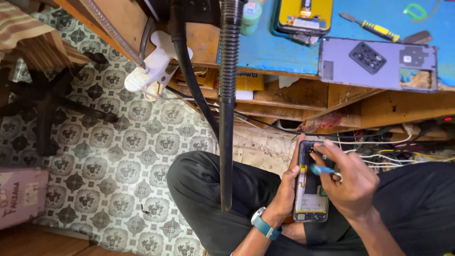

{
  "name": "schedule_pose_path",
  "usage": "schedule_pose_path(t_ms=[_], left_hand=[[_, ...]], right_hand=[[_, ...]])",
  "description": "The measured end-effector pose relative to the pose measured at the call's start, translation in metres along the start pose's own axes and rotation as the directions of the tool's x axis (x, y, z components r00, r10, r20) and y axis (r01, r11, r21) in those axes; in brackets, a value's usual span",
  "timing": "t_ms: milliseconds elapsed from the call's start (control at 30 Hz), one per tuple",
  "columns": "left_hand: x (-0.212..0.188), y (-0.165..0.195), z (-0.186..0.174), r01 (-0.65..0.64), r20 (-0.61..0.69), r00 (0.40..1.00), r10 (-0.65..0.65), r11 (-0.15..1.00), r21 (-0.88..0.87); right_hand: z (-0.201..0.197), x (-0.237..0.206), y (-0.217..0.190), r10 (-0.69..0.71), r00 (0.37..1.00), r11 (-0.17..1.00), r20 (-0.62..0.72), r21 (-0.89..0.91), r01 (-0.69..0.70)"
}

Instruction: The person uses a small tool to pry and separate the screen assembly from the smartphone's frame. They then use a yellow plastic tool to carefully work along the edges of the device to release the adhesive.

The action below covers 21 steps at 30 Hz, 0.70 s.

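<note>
An opened phone [310,199] with its back cover off lies over my lap, showing a yellow battery area and dark boards. My left hand [286,189] grips its left edge; a blue-strapped watch sits on that wrist. My right hand [348,182] holds a small blue-handled tool [322,169] with its tip at the phone's upper part. On the blue bench top above lie a lilac phone back cover [379,64], a second phone with a yellow interior [303,16] and a yellow-handled screwdriver [374,29].
A black flexible hose [226,109] hangs down in front of my left knee. A white clamp [151,66] grips the wooden bench edge. Tangled wires [393,151] lie under the bench. Patterned floor tiles [118,151] spread to the left, with a pink box [21,196] at the lower left.
</note>
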<state>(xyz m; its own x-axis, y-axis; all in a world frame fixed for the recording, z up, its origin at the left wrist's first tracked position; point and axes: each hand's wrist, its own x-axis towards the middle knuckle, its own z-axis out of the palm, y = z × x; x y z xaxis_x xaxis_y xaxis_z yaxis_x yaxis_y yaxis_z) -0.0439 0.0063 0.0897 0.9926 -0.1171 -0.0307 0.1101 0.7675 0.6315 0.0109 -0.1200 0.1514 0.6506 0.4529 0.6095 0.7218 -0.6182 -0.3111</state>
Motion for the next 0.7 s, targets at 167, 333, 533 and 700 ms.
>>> schedule_pose_path(t_ms=[167,333,533,700], left_hand=[[0.001,-0.002,-0.002,0.032,0.057,0.998,-0.02,0.976,-0.215],[0.002,-0.006,-0.005,-0.014,0.057,0.998,0.026,0.98,-0.197],[0.001,-0.006,-0.003,-0.02,0.026,0.999,0.022,0.997,-0.08],[-0.001,0.0,0.004,0.054,0.073,0.997,-0.04,0.977,-0.207]], right_hand=[[-0.013,-0.013,-0.012,0.057,0.995,0.996,-0.086,0.072,-0.05],[-0.018,-0.013,-0.022,0.101,0.991,0.993,0.089,0.052,-0.106],[-0.021,0.014,-0.017,0.25,0.957,0.961,0.147,0.079,-0.264],[-0.016,0.029,-0.005,0.235,0.932,0.969,0.277,0.006,-0.246]])
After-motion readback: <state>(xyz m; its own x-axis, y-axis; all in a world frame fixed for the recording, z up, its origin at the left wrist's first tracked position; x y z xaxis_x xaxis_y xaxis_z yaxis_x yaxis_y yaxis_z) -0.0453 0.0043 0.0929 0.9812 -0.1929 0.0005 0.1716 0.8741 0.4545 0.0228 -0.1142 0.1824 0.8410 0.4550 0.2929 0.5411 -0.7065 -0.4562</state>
